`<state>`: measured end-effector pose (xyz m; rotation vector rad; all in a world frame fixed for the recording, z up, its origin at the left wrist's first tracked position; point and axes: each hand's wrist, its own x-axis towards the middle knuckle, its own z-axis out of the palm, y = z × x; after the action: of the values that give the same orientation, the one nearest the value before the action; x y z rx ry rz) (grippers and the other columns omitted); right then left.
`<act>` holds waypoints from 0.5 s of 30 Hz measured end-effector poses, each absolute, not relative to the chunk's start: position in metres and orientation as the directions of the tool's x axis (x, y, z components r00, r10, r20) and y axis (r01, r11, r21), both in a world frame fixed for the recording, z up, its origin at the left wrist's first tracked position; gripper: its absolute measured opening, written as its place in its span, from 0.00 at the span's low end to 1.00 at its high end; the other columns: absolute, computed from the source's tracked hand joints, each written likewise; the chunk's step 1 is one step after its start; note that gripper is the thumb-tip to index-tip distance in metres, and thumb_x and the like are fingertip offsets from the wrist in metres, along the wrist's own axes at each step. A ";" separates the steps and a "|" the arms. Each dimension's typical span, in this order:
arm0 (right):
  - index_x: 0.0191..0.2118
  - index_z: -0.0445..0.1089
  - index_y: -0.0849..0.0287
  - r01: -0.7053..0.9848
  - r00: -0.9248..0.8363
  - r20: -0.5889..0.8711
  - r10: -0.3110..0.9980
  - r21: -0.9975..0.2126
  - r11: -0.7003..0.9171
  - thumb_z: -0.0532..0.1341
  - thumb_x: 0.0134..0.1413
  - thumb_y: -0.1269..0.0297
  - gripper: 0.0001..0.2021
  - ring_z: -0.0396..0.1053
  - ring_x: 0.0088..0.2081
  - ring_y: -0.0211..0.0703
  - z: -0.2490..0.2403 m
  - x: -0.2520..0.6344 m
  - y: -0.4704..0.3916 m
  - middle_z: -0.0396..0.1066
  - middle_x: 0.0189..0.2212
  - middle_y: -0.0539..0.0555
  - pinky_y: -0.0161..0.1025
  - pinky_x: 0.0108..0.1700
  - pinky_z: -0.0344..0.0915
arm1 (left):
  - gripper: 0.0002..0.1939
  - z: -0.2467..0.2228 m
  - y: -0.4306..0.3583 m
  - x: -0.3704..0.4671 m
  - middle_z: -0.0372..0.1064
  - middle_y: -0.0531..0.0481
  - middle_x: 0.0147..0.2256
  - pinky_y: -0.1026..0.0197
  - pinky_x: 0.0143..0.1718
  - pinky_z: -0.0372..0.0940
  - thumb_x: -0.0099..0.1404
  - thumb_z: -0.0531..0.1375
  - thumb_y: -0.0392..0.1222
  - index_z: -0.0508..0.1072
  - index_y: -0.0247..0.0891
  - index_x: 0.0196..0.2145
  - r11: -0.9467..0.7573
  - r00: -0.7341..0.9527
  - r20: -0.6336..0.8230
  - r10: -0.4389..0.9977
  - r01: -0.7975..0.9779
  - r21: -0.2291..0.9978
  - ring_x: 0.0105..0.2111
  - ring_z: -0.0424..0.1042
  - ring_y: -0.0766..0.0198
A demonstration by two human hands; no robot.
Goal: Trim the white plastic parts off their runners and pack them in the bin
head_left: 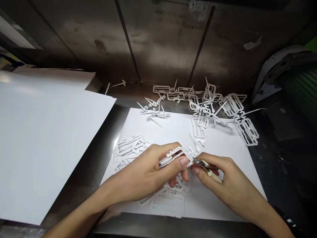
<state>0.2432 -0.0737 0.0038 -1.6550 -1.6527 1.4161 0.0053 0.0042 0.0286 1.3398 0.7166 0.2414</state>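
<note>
Between the thumb and fingers of my left hand (148,172) is a white plastic frame (177,153), with a curly sprue (197,145) sticking up at its far right end. My right hand (230,175) grips a pair of side cutters (210,172) with pale handles. The cutter jaws touch or nearly touch the spot where frame and sprue join; whether they are closed there I cannot tell. Under and beside my left hand lie several loose white frames (168,203), partly hidden by it.
A white paper sheet (223,205) covers the metal bench. Cut-off sprues (156,114) lie at its back left, and tangled frames with sprues (204,117) at the back right. White sheets (49,132) are stacked on the left. A metal wall (160,43) stands behind; dark machinery (284,69) is at right.
</note>
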 end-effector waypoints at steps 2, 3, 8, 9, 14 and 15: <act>0.37 0.77 0.53 0.505 -0.220 -0.364 0.905 -0.836 -0.214 0.62 0.76 0.62 0.11 0.59 0.31 0.38 0.005 0.242 -0.075 0.68 0.29 0.44 0.36 0.35 0.57 | 0.08 0.026 0.002 0.005 0.78 0.59 0.37 0.66 0.37 0.70 0.81 0.61 0.43 0.78 0.42 0.42 0.255 0.759 -0.368 0.537 0.269 0.929 0.32 0.75 0.66; 0.36 0.77 0.53 0.508 -0.223 -0.364 0.904 -0.835 -0.211 0.62 0.76 0.62 0.12 0.59 0.31 0.38 0.005 0.242 -0.075 0.68 0.28 0.44 0.35 0.35 0.57 | 0.08 0.024 0.001 0.004 0.79 0.59 0.37 0.66 0.36 0.70 0.81 0.61 0.44 0.78 0.43 0.42 0.262 0.758 -0.381 0.529 0.281 0.923 0.31 0.75 0.66; 0.38 0.77 0.54 0.458 -0.297 -0.412 0.862 -0.853 -0.250 0.61 0.78 0.58 0.14 0.64 0.34 0.39 0.006 0.243 -0.075 0.73 0.31 0.45 0.35 0.38 0.61 | 0.09 0.022 -0.001 0.005 0.81 0.56 0.36 0.68 0.29 0.69 0.81 0.60 0.47 0.77 0.42 0.44 0.267 0.761 -0.402 0.510 0.305 0.914 0.27 0.74 0.66; 0.38 0.78 0.55 0.446 -0.315 -0.427 0.847 -0.855 -0.265 0.60 0.79 0.56 0.15 0.64 0.34 0.40 0.007 0.244 -0.075 0.74 0.32 0.46 0.35 0.38 0.61 | 0.10 0.023 -0.001 0.005 0.81 0.55 0.36 0.68 0.28 0.70 0.81 0.60 0.47 0.77 0.41 0.44 0.270 0.764 -0.405 0.503 0.306 0.913 0.27 0.74 0.66; 0.36 0.76 0.56 0.484 -0.331 -0.473 0.816 -0.828 -0.283 0.60 0.79 0.50 0.20 0.62 0.33 0.41 0.007 0.248 -0.077 0.69 0.29 0.47 0.37 0.35 0.59 | 0.11 0.025 0.001 0.006 0.82 0.53 0.36 0.69 0.27 0.70 0.81 0.60 0.47 0.77 0.40 0.43 0.273 0.764 -0.412 0.497 0.313 0.910 0.26 0.75 0.66; 0.36 0.75 0.56 0.497 -0.329 -0.480 0.813 -0.820 -0.283 0.59 0.79 0.49 0.20 0.61 0.33 0.41 0.007 0.248 -0.077 0.68 0.29 0.47 0.37 0.35 0.59 | 0.11 0.025 0.000 0.006 0.82 0.53 0.36 0.69 0.27 0.70 0.81 0.60 0.47 0.77 0.40 0.43 0.268 0.763 -0.413 0.497 0.318 0.910 0.26 0.75 0.66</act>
<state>0.2483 -0.0774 0.0072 -1.6264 -1.6844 1.6486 0.0064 0.0003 0.0249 1.3303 0.7480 0.1372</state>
